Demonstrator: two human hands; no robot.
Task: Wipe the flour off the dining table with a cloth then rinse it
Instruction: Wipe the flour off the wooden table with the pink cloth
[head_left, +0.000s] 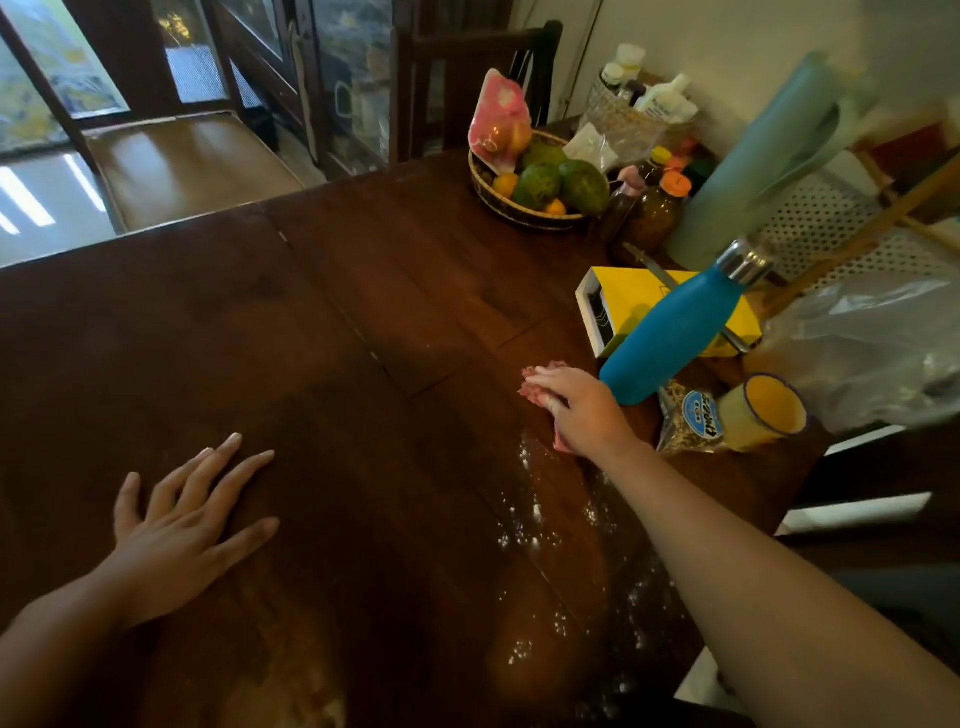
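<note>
Cloth (531, 391), pink and crumpled, points away across dark wooden counter (363, 312); right grip (582, 410) presses it flat-fingered, left grip (187, 525) spread.

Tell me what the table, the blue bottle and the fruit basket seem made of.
The dark brown dining table looks like polished wood: grain and plank seams show. The tall blue bottle seems matte-coated metal, given its bare steel-looking neck. The round fruit basket looks woven, probably cane or rattan, by its ribbed rim.
</note>
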